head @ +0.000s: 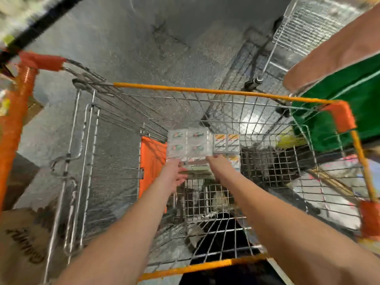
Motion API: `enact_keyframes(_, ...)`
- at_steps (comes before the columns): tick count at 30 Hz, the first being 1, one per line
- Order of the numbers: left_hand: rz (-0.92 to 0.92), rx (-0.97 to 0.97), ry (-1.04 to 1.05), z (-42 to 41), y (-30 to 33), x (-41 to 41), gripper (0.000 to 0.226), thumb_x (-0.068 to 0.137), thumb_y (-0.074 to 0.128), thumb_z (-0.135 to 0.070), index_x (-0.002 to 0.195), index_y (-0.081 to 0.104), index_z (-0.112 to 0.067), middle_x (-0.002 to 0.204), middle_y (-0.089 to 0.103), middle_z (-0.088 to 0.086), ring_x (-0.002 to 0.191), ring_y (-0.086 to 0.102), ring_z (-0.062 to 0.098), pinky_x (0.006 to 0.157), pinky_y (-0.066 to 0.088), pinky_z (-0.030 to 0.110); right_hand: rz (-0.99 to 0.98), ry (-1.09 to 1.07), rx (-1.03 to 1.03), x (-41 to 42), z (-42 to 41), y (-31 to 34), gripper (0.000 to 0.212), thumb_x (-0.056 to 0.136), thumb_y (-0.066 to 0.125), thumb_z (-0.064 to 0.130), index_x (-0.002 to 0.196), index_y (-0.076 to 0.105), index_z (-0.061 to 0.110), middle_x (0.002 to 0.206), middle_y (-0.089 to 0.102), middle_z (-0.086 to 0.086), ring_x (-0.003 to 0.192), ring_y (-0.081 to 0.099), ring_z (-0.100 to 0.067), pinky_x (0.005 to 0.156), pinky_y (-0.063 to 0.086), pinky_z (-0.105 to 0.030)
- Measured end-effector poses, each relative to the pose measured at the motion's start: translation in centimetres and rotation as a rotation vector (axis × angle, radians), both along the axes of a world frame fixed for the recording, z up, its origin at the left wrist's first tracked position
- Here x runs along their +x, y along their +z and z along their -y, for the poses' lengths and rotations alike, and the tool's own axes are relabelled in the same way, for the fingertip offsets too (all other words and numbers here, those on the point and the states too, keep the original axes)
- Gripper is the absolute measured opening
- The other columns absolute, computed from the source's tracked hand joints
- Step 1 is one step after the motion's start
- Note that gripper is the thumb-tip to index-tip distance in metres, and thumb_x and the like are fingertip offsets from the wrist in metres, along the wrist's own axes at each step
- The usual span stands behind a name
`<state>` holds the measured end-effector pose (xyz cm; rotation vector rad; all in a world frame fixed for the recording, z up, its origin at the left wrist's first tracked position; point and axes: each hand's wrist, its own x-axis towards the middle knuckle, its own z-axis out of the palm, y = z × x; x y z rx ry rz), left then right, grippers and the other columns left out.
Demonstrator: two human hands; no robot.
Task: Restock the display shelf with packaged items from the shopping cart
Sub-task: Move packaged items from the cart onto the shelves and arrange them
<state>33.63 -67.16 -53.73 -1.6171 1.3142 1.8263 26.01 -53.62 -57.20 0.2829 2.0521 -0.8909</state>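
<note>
Both hands' grip, left (174,173) and right (219,161), clasps the package (189,144) from below inside the cart (205,91).

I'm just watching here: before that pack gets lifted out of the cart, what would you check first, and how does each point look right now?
1. Both hands on the pack: the left hand and right hand meet the near edge of the clear multipack: ok.
2. Firm grip: fingers blurred and partly hidden: cannot tell.
3. Neighbouring orange-labelled pack touches it on the right and may drag along: not ok.
4. Way up past the cart rim: open above: ok.
5. Display shelf ready to take it: not clearly in view: cannot tell.
</note>
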Motion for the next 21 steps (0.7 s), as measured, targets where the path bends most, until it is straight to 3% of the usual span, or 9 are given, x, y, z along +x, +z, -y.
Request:
enact_keyframes(2, -0.107, -0.06, -0.106, -1.0, 3.7, -1.6, 0.018, 0.096, 0.046, -0.019, 0.079, 0.054, -0.016, 0.07, 0.058, -0.002, 0.05, 0.05, 0.011, 0.041, 0.034, 0.019, -0.02, -0.008, -0.081, -0.2, -1.5, 3.9, 0.032, 0.096, 0.05, 0.031, 0.117, 0.061, 0.009, 0.104, 0.064, -0.011, 0.086, 0.057, -0.02, 0.074, 0.046, -0.027)
enact_keyframes(4, -0.232, -0.082, -0.24, -2.9, 8.5, -3.3, 0.021, 0.096, 0.046, -0.016, 0.076, 0.051, -0.014, 0.059, 0.052, -0.004, 0.038, 0.046, 0.007, 0.035, 0.03, 0.014, -0.093, -0.084, -0.163, -0.4, -4.3, 8.8, 0.022, 0.094, 0.053, 0.028, 0.104, 0.064, 0.012, 0.101, 0.069, -0.009, 0.082, 0.06, -0.018, 0.07, 0.044, -0.026)
enact_keyframes(8, -0.49, -0.258, -0.456, -7.3, 16.7, -6.0, 0.01, 0.096, 0.048, -0.016, 0.092, 0.056, -0.011, 0.077, 0.06, 0.0, 0.054, 0.052, 0.012, 0.052, 0.035, 0.023, -0.297, -0.137, -0.233, -1.0, -9.9, 17.4, 0.018, 0.094, 0.054, 0.028, 0.083, 0.063, 0.018, 0.091, 0.071, -0.005, 0.077, 0.065, -0.018, 0.069, 0.046, -0.031)
enact_keyframes(11, -0.673, -0.33, -0.596, -11.6, 22.1, -7.8, 0.012, 0.093, 0.051, -0.018, 0.084, 0.057, -0.014, 0.08, 0.062, 0.005, 0.057, 0.052, 0.016, 0.055, 0.041, 0.028, -0.489, -0.144, -0.173, -1.6, -14.6, 23.3, 0.025, 0.094, 0.053, 0.031, 0.086, 0.068, 0.013, 0.089, 0.073, -0.006, 0.083, 0.068, -0.022, 0.074, 0.05, -0.034)
enact_keyframes(14, -0.787, -0.439, -0.755, -16.7, 26.4, -9.5, 0.018, 0.077, 0.054, -0.038, 0.076, 0.063, -0.023, 0.084, 0.07, 0.008, 0.067, 0.063, 0.021, 0.073, 0.052, 0.044, -0.665, -0.201, -0.102, -2.1, -20.1, 27.8, 0.026, 0.094, 0.051, 0.031, 0.083, 0.067, 0.013, 0.083, 0.07, -0.006, 0.079, 0.065, -0.021, 0.073, 0.049, -0.034)
enact_keyframes(16, -0.853, -0.494, -0.843, -20.2, 28.4, -10.3, 0.018, 0.078, 0.054, -0.04, 0.077, 0.064, -0.025, 0.082, 0.07, 0.003, 0.074, 0.065, 0.021, 0.075, 0.052, 0.042, -0.759, -0.218, -0.058, -2.2, -23.6, 29.9, 0.026, 0.094, 0.049, 0.032, 0.085, 0.067, 0.016, 0.083, 0.068, 0.001, 0.079, 0.06, -0.013, 0.072, 0.045, -0.03)
enact_keyframes(19, -0.938, -0.494, -0.943, -25.3, 29.9, -11.2, 0.015, 0.091, 0.056, -0.03, 0.082, 0.064, -0.021, 0.084, 0.068, 0.004, 0.071, 0.063, 0.016, 0.066, 0.053, 0.032, -0.82, -0.294, -0.04, -2.6, -28.2, 31.6, 0.023, 0.094, 0.052, 0.033, 0.08, 0.065, 0.021, 0.08, 0.067, 0.007, 0.08, 0.06, -0.011, 0.073, 0.043, -0.03)
enact_keyframes(21, -0.969, -0.525, -1.048, -30.7, 30.4, -12.6, 0.015, 0.091, 0.056, -0.03, 0.083, 0.065, -0.022, 0.084, 0.068, 0.0, 0.078, 0.063, 0.017, 0.072, 0.053, 0.034, -0.849, -0.343, -0.019, -3.3, -33.2, 32.3, 0.022, 0.093, 0.052, 0.035, 0.077, 0.064, 0.024, 0.079, 0.067, 0.008, 0.081, 0.061, -0.011, 0.073, 0.044, -0.029)
